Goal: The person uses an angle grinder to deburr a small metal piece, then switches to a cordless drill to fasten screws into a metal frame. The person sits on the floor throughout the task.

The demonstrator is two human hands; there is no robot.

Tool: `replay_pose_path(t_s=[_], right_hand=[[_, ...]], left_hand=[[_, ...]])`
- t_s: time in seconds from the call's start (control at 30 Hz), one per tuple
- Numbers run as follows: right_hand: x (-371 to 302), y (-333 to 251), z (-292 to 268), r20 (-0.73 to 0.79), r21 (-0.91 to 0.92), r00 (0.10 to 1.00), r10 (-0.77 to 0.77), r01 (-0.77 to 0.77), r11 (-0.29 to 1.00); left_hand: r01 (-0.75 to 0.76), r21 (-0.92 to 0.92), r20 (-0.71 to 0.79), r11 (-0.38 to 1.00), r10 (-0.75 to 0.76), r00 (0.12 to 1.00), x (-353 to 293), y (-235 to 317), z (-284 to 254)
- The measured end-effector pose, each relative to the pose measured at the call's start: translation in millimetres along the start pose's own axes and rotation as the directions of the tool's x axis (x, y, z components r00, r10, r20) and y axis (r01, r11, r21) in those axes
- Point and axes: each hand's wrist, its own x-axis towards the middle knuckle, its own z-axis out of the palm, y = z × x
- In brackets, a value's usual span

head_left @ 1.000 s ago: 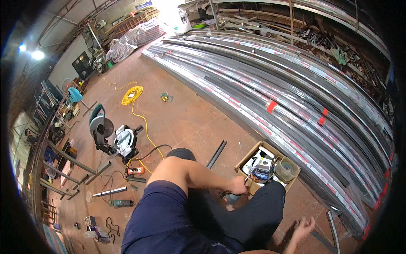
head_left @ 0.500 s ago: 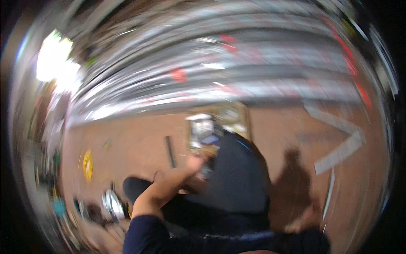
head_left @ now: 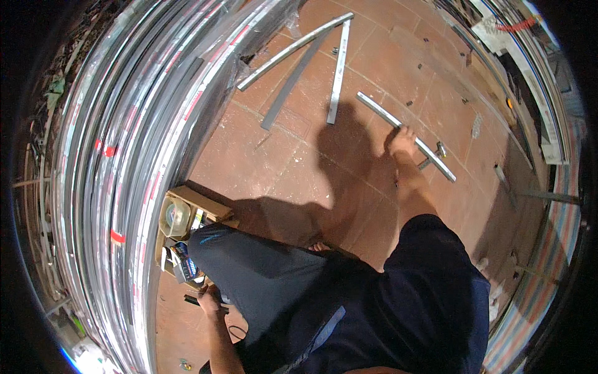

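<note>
My right hand (head_left: 405, 142) reaches far out to the right, its fingers closed round the middle of a straight silver metal bar (head_left: 378, 111) low over the tiled floor. Beside that bar are a small shiny metal fitting (head_left: 441, 149) and a short dark piece (head_left: 425, 164). At lower left, my left hand (head_left: 210, 300) is curled next to my knee, just below a cardboard box (head_left: 215, 206). A dark strip (head_left: 192, 300) shows beside its fingers, and something greyish lies by the palm; what it grips is hard to make out.
Two silver bars joined in a V (head_left: 293, 51) lie on the floor ahead, with a flat grey strip (head_left: 293, 81) between them. Long wrapped metal profiles (head_left: 140, 156) are stacked along the left. The box holds a clear plastic tub (head_left: 177, 215) and small packets. A striped sheet (head_left: 529, 299) lies at right.
My view has swung to the right, so the stacked profiles now stand at the left. My right hand has reached out and closed on the silver bar. The left stays near the box.
</note>
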Motion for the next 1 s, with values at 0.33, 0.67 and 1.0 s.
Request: replay_pose_path(t_s=[0.33,0.67,1.0], right_hand=[[64.0,27.0,38.3,0.312,-0.085,0.938,-0.151,0.185,0.979],[-13.4,-74.4,-9.6,0.074,0.077,0.690,-0.720,0.716,0.694],[-399.8,-398.7,-219.2,-0.047,0.192,-0.477,-0.878,0.858,-0.476]], left_hand=[[-0.090,0.353,-0.410,0.931,0.241,0.880,-42.5,57.1,-33.0],[-0.123,0.776,-0.308,0.619,0.542,0.782,-177.3,143.5,-120.5],[-0.422,0.905,0.211,0.052,0.807,0.552,-216.6,155.4,-71.4]])
